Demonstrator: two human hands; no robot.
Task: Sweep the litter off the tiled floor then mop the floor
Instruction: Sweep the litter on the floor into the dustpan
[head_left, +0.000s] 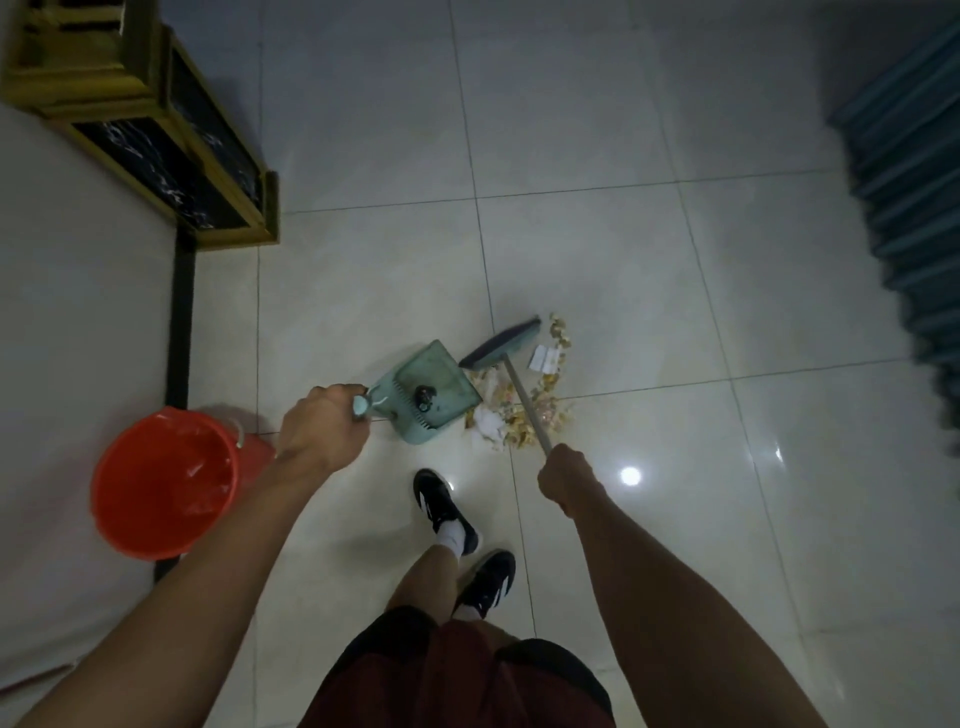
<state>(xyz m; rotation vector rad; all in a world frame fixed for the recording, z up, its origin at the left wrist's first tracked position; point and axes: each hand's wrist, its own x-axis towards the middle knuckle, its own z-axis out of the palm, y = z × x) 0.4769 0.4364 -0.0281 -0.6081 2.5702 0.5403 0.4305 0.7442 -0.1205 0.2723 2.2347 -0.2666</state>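
Note:
My left hand (324, 431) grips the handle of a pale green dustpan (431, 397) that rests on the tiled floor (623, 156); a small dark object lies inside the pan. My right hand (566, 480) is closed around the thin pole of a broom, whose dark head (501, 345) sits on the floor just beyond the pan. A pile of litter (524, 410), yellowish scraps and white paper bits, lies right of the pan's mouth, around the broom pole.
An orange bucket (161, 480) with a plastic liner stands at the left by a white wall. A gold-framed black panel (171, 156) sits at upper left. Blue ribbed fabric (914, 208) hangs at the right. My feet in black shoes (447, 512) stand behind the pan.

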